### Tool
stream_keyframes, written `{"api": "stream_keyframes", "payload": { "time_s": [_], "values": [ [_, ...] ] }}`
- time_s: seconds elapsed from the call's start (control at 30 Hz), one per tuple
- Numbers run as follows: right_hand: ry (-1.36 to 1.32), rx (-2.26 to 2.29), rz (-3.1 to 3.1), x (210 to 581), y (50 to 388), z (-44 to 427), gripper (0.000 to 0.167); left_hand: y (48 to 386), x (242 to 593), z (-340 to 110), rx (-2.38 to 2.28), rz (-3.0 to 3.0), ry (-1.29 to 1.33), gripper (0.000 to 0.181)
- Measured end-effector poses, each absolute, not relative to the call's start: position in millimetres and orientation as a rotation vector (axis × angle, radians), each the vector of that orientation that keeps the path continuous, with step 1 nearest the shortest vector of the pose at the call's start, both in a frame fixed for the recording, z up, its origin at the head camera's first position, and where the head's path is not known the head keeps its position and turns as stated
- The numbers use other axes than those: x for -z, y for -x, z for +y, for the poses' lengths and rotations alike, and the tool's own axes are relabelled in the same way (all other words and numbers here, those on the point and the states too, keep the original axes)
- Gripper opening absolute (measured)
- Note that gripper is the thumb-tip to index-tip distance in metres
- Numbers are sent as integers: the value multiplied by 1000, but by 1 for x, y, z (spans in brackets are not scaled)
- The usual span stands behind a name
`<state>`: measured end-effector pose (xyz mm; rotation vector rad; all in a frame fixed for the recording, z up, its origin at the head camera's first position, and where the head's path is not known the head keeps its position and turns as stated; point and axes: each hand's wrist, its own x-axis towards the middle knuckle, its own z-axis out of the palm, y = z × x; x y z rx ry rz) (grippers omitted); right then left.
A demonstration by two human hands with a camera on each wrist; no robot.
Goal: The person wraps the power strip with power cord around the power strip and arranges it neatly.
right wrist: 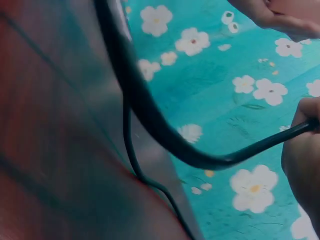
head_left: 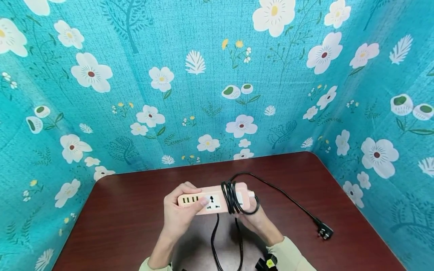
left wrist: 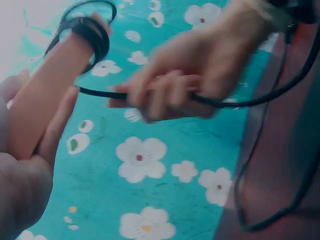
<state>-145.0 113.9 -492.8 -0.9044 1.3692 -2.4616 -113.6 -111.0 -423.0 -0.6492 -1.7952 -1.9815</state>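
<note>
A pink power strip (head_left: 222, 205) is held above the table by the left hand (head_left: 181, 210), its thumb on the socket face and its fingers behind. Black cable (head_left: 231, 197) is wound several times around the strip's right part. Behind that end is the right hand (head_left: 255, 218), partly hidden in the head view. In the left wrist view the right hand (left wrist: 185, 75) has its fingers curled round the black cable (left wrist: 100, 93), a little away from the strip (left wrist: 47, 95). The cable (right wrist: 265, 145) runs into the right hand (right wrist: 305, 155) in the right wrist view.
The cable's black plug (head_left: 324, 229) lies on the right of the dark red table (head_left: 129, 210). A loop of cable (head_left: 213, 241) hangs between the forearms. Blue flowered cloth (head_left: 203, 94) stands behind and beside the table.
</note>
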Motion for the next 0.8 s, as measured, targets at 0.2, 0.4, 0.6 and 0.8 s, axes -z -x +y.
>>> {"api": "stream_keyframes", "payload": {
  "time_s": [0.2, 0.4, 0.6, 0.8],
  "values": [
    [759, 2393, 1321, 497, 134, 103, 31, 112, 417, -111, 1955, -1837, 445, 24],
    [630, 2430, 1287, 495, 126, 94, 24, 113, 417, -106, 1960, -1821, 316, 22],
    [635, 2453, 1298, 494, 125, 84, 25, 115, 414, -99, 2034, -1814, 155, 21],
    [559, 2453, 1443, 491, 127, 79, 27, 115, 414, -94, 2074, -1778, 107, 21]
  ]
}}
